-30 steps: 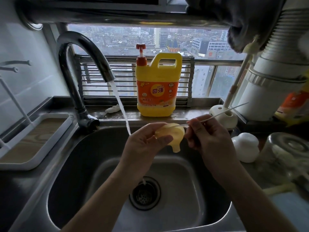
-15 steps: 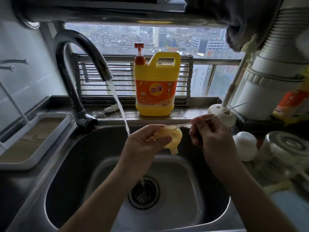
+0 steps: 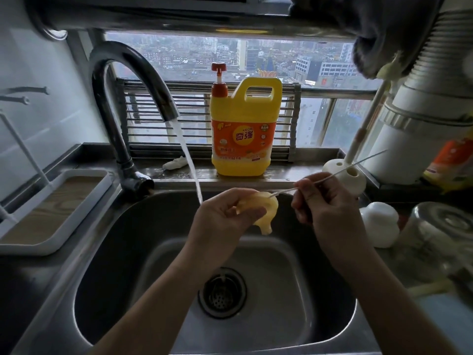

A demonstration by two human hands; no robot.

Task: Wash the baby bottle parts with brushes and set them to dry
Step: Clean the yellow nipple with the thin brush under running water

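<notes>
Left hand (image 3: 225,216) sat at centre frame over the basin, fingers and thumb curled round the yellow silicone nipple (image 3: 266,213). It gripped the wide base, with the teat pointing down. Right hand (image 3: 322,203), just to the right, pinched a thin wire brush (image 3: 340,171) between thumb and fingertips, the other fingers folded in. The brush's front end met the nipple's upper edge, though whether it went inside could not be told. That nipple looked soft, light and probably slick when wet, so the thicker base rim seemed the safer hold. Squeeze the teat and it would likely fold or slip away.

Below the hands lay the steel sink (image 3: 128,252) and its drain strainer (image 3: 222,292). Further back, the faucet (image 3: 133,73) in the upper left ran a stream of water (image 3: 190,165) down to the left hand's upper edge. Beyond that stood the yellow dish soap jug (image 3: 244,134) on the ledge, with a white drying tray (image 3: 51,213) at the left edge.
</notes>
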